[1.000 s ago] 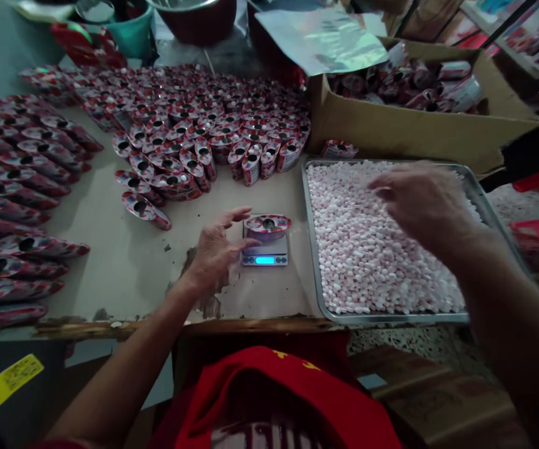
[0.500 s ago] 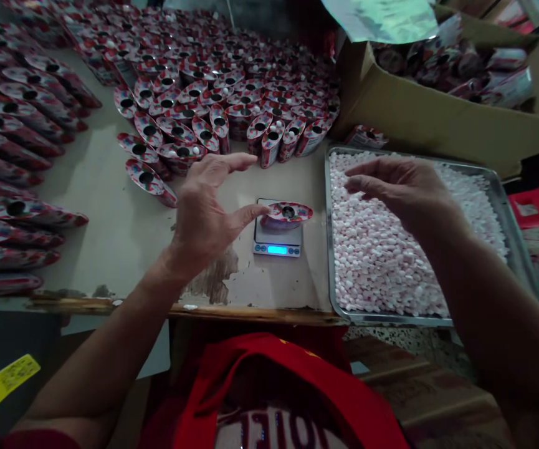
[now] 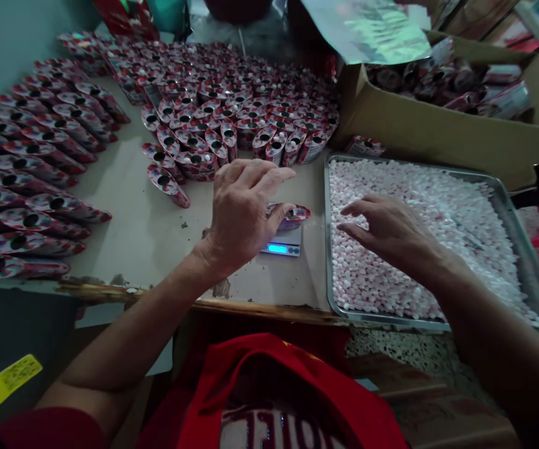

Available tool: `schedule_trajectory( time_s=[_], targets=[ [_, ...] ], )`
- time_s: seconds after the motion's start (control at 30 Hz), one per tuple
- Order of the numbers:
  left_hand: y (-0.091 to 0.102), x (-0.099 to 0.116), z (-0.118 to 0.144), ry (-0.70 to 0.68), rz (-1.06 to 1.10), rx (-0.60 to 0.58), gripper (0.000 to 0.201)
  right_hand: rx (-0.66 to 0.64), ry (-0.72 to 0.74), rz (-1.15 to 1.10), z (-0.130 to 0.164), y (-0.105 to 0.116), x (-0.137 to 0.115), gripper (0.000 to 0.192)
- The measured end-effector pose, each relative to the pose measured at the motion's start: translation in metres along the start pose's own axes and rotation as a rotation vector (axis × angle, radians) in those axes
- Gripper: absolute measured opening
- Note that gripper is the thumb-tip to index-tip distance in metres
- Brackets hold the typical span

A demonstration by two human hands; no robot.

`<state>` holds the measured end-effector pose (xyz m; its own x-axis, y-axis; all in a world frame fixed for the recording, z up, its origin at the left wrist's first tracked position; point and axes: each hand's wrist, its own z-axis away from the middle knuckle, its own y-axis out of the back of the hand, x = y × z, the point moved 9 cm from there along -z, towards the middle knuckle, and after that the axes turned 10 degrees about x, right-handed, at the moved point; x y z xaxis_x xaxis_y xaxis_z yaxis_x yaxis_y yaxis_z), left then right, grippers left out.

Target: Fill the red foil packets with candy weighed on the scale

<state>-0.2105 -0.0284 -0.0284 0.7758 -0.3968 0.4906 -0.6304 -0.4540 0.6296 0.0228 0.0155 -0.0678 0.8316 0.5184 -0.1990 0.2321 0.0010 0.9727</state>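
A small digital scale [image 3: 293, 239] with a lit blue display lies on the table. On it stands an oval, red-patterned container [image 3: 301, 214] with a round hole in its top. My left hand [image 3: 245, 212] is over the scale's left side, thumb and fingers apart, covering part of the container. Whether the thumb touches the container I cannot tell. To the right, my right hand [image 3: 393, 231] hovers over a metal tray [image 3: 329, 262] of small white and pale pink candies [image 3: 372, 280]. Its thumb and forefinger are spread, with nothing seen between them.
Many similar containers [image 3: 194, 163] stand packed behind the scale, some with candies on top. More rows of them [image 3: 30, 218] stand at the left. A cardboard box [image 3: 437, 115] of packed items is at the back right. The table's worn front edge [image 3: 260, 310] runs nearby.
My left hand has moved right, over the container on the scale. My right hand has dropped slightly and shifted a little left above the candies. The camera view has tilted up a little.
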Motion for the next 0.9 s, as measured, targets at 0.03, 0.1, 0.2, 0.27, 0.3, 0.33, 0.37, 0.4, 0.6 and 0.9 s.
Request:
schedule_trajectory(
  time_s=[0.03, 0.1, 0.2, 0.27, 0.3, 0.33, 0.37, 0.4, 0.6, 0.9],
  targets=[
    [0.003, 0.003, 0.002, -0.012, -0.028, 0.011, 0.041, 0.007, -0.009, -0.027, 0.001, 0.002, -0.002, 0.027],
    [0.007, 0.007, 0.005, -0.029, -0.063, 0.028, 0.043, 0.018, -0.037, -0.078, 0.002, 0.004, -0.003, 0.027],
    [0.002, -0.004, 0.011, -0.003, -0.071, 0.042, 0.054, 0.058, -0.107, -0.187, 0.005, 0.005, -0.001, 0.029],
    [-0.014, -0.024, 0.017, 0.074, -0.04, 0.021, 0.066, 0.089, -0.204, -0.35, 0.007, -0.001, -0.001, 0.026],
    [-0.027, -0.035, 0.021, 0.123, 0.006, -0.023, 0.067, 0.089, -0.285, -0.483, 0.009, -0.008, -0.001, 0.022],
    [-0.043, -0.044, 0.026, 0.175, 0.078, -0.087, 0.063, 0.071, -0.388, -0.649, 0.011, -0.018, -0.002, 0.018],
    [-0.059, -0.051, 0.03, 0.225, 0.161, -0.154, 0.056, 0.039, -0.507, -0.834, 0.015, -0.032, -0.004, 0.014],
    [-0.072, -0.054, 0.033, 0.267, 0.239, -0.202, 0.047, 0.007, -0.632, -1.025, 0.019, -0.047, -0.009, 0.012],
    [-0.057, 0.016, 0.006, -0.245, 0.248, 0.044, 0.034, 0.077, -1.226, -1.916, 0.03, -0.097, -0.039, 0.03],
    [-0.073, 0.047, 0.013, -0.529, 0.01, 0.147, 0.026, 0.441, -1.282, -2.386, 0.005, -0.09, -0.033, 0.038]
  ],
)
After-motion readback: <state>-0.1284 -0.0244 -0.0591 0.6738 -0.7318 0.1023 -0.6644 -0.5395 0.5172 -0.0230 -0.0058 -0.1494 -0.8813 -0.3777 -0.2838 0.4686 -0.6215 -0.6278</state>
